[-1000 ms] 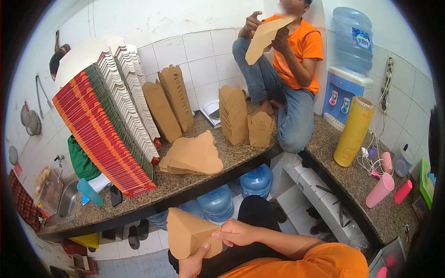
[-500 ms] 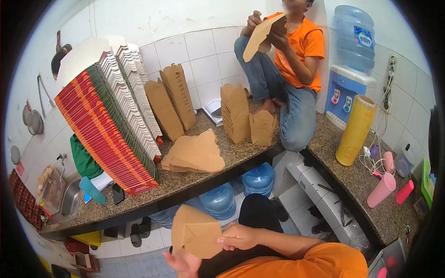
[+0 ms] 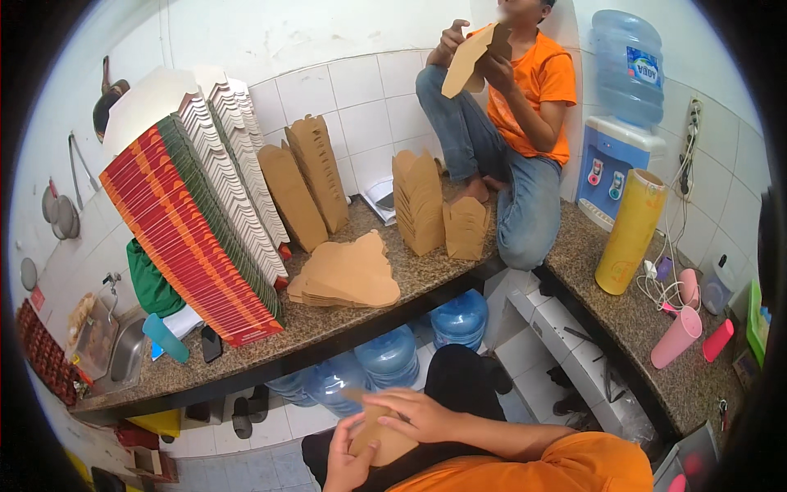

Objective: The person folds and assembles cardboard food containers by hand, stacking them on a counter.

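Observation:
Over my lap I hold a brown cardboard food box, partly folded. My left hand grips its left side, thumb on the near face. From the right, my right hand lies over the upper part, its fingers curled across the panel and hiding much of it. In front of me on the counter lies a pile of flat brown box blanks. Behind it stand nested stacks of folded brown boxes: a taller one, a short one, and two leaning ones.
A tall stack of red and white boxes leans on the granite counter. Across from me, a person in orange sits holding a brown blank. A yellow roll and pink cups stand at right. Water jugs sit below.
The box has been turned and lowered toward my lap. My left hand has closed on its side, and my right hand has moved over its top. The other person's blank has tilted.

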`<control>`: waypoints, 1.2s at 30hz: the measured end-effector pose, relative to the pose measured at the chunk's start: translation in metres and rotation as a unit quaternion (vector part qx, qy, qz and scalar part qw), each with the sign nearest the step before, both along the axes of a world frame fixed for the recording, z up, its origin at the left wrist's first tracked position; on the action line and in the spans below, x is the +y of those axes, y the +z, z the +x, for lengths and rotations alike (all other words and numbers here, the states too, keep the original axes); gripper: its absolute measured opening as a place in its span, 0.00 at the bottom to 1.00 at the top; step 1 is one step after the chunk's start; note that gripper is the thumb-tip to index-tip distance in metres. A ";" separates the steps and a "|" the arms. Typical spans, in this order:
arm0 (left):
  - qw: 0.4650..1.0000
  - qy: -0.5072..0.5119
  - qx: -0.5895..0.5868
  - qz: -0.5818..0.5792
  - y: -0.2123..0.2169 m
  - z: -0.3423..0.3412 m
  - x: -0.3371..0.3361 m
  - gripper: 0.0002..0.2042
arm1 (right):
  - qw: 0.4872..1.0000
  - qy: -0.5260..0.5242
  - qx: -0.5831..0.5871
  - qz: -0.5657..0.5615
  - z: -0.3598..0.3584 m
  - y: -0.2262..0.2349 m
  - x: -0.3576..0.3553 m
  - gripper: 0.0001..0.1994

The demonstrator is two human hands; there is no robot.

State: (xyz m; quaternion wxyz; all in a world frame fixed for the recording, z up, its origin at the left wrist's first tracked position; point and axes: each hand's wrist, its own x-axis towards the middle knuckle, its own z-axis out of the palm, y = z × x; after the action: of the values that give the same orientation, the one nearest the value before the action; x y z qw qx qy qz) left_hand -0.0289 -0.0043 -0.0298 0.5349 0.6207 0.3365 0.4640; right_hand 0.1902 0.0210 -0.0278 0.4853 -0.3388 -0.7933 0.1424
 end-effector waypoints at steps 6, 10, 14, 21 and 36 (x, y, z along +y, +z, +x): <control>0.999 -0.002 -0.035 -0.033 0.000 -0.003 -0.003 0.25 | 0.931 0.151 0.223 -0.246 -0.002 -0.021 -0.003 0.07; 0.989 0.101 0.094 0.045 0.020 -0.003 -0.002 0.11 | 0.956 0.141 0.179 -0.186 -0.005 -0.016 -0.005 0.08; 0.984 0.151 0.063 0.067 0.010 -0.005 -0.001 0.06 | 0.984 0.075 0.145 -0.068 -0.008 -0.004 -0.005 0.08; 0.859 0.146 0.251 0.421 -0.028 -0.019 0.012 0.24 | 0.800 0.227 0.381 -0.403 -0.007 -0.014 -0.002 0.07; 0.977 -0.006 -0.190 -0.093 0.001 -0.015 0.008 0.43 | 0.996 0.042 0.066 -0.046 -0.003 0.008 0.001 0.09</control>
State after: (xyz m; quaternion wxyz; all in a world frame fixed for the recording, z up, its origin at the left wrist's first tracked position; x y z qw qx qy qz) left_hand -0.0443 0.0033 -0.0290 0.6470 0.4706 0.2668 0.5373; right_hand 0.1874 0.0221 -0.0193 0.5144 -0.3168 -0.7656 0.2212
